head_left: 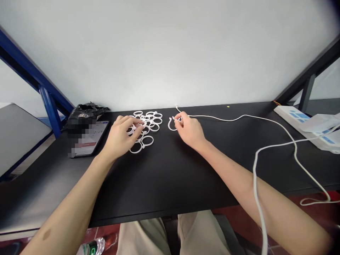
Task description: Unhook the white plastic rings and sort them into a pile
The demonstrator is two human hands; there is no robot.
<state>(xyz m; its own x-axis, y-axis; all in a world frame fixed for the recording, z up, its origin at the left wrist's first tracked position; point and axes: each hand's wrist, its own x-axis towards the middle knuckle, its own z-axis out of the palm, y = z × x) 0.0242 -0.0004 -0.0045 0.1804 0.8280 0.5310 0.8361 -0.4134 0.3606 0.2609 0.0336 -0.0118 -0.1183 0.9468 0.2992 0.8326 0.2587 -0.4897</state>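
Several white plastic rings with small knob-like clasps, like curtain rings (147, 141), lie in a loose, overlapping cluster on the black table. Over the cluster's left side is my left hand (123, 134), its thumb and index finger closed together at one of the white rings. My right hand (190, 130), to the right of the cluster, pinches a single white ring (170, 124) just at the tabletop. That ring has a gap at its top, and my fingers hide its right side.
A phone (91, 140) and a crumpled black plastic bag (83, 113) lie at the left. A white cable (220, 119) runs across the right side, passing over my right forearm. White boxes or packets (300, 118) sit at the far right. A pale wall (170, 53) stands behind the table (159, 187).
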